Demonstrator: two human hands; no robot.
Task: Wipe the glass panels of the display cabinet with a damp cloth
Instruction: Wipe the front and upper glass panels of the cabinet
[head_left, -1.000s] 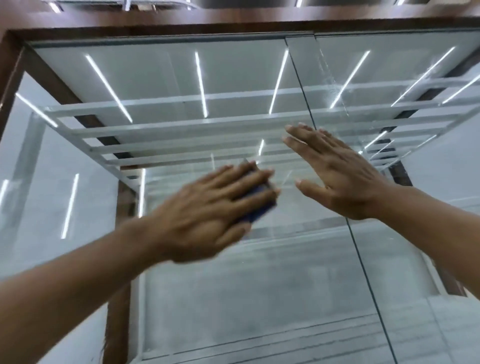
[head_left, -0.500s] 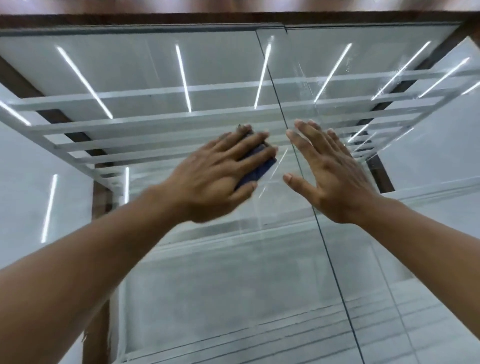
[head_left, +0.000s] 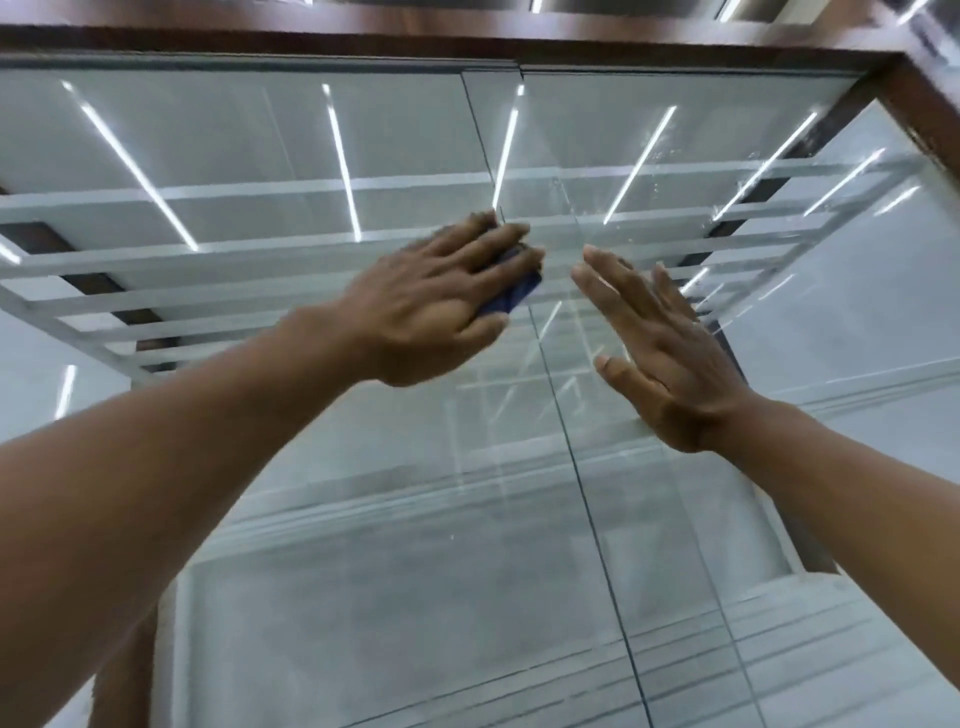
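Observation:
The display cabinet's front is two glass panels, a left panel (head_left: 291, 519) and a right panel (head_left: 779, 291), meeting at a dark vertical seam (head_left: 587, 499). My left hand (head_left: 441, 306) presses a dark blue cloth (head_left: 511, 296) flat against the upper glass, right at the seam; only a corner of the cloth shows under my fingers. My right hand (head_left: 660, 348) lies flat on the right panel, fingers spread, holding nothing. Small water drops speckle the upper right glass.
A dark wooden frame (head_left: 519, 39) runs along the cabinet's top and down the right corner (head_left: 924, 109). Inside are several white glass shelves (head_left: 234, 249) with reflected light strips. A wooden post (head_left: 124, 675) stands at lower left.
My left hand has carried the cloth up and to the right, from the left panel's middle to the seam. My right hand stayed flat on the right panel. The view tilted upward.

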